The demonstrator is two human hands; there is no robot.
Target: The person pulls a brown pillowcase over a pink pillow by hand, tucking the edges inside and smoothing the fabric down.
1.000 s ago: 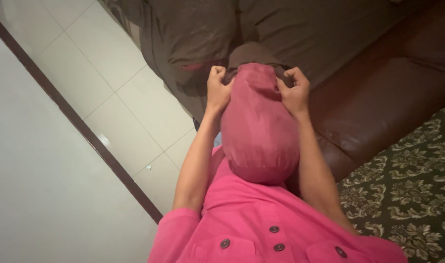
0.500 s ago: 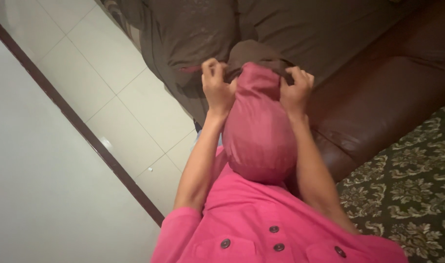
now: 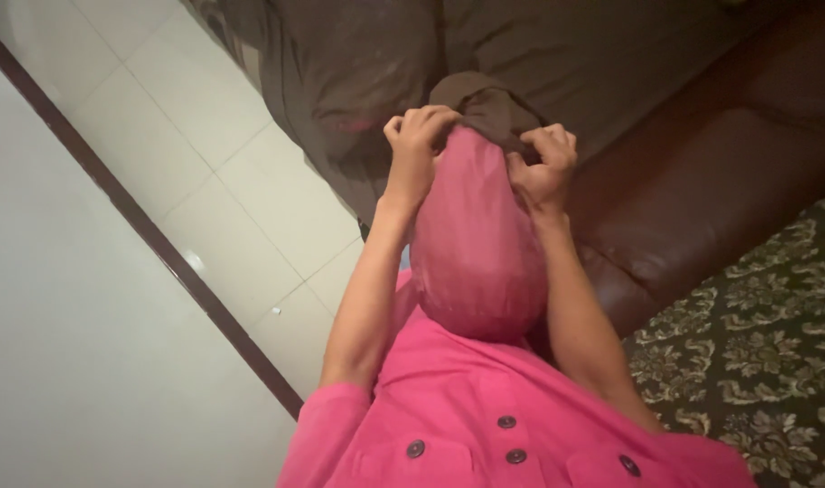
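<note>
Observed from the head camera: the person holds a pillow (image 3: 474,253) upright against the chest of a pink shirt (image 3: 485,407), its lower end resting on the shirt front. The pillow is almost wholly inside a red case; a dark brown cloth (image 3: 485,104) covers its top end, where the stuffing pokes out.

Left hand (image 3: 420,136): clenched on the rim of the cloth at the pillow's upper left, fingers curled over the edge. Right hand (image 3: 543,163): clenched likewise on the upper right, knuckles toward the camera. Both grips are on fabric, not on the pillow body. What lies beneath the fingers cannot be told.

Surroundings: a brown leather sofa (image 3: 702,181) stands just beyond the hands, with more dark bedding (image 3: 358,54) heaped on it. White floor tiles (image 3: 205,172) lie to the left; a patterned carpet (image 3: 756,343) lies to the right.

Risks, as judged:
- The pillow is held only by chest pressure and two pinches at the top. If either pinch slips, the cloth edge may spring loose.
- Uneven pulling between the hands may bunch the fabric on one side and jam it.
- If the lean against the chest eases, the pillow may drop toward the floor tiles.
- A hard tug on a taut rim may strain a seam.
</note>
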